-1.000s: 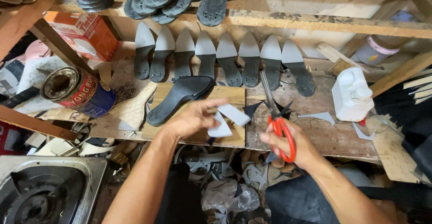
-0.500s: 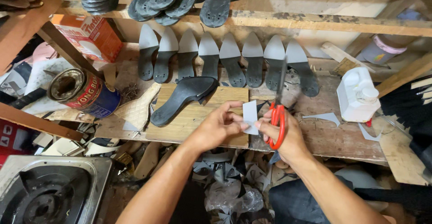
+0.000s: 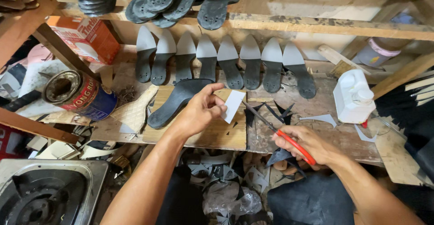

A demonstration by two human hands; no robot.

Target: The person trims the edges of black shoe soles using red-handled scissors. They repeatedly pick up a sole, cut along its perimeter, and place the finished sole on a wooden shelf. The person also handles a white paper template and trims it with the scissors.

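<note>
Scissors (image 3: 282, 132) with red handles sit clenched in the right hand (image 3: 307, 144), blades pointing up-left over the wooden table (image 3: 348, 139), apart from the pale grey cut piece (image 3: 233, 106). That piece is pinched between thumb and fingers (image 3: 216, 99) of the left hand (image 3: 199, 112), held above a wooden board (image 3: 221, 137) where a black shoe sole (image 3: 176, 100) lies. Behind, a row of grey-and-black insoles (image 3: 217, 62) leans against the back wall. On the left, an open red-and-blue tin can (image 3: 79, 94) lies tilted on its side, its inside dark; what it holds cannot be told. On the right stands a capped white plastic jug (image 3: 355, 96). Dark offcuts (image 3: 278, 112) lie scattered near the blades.
</note>
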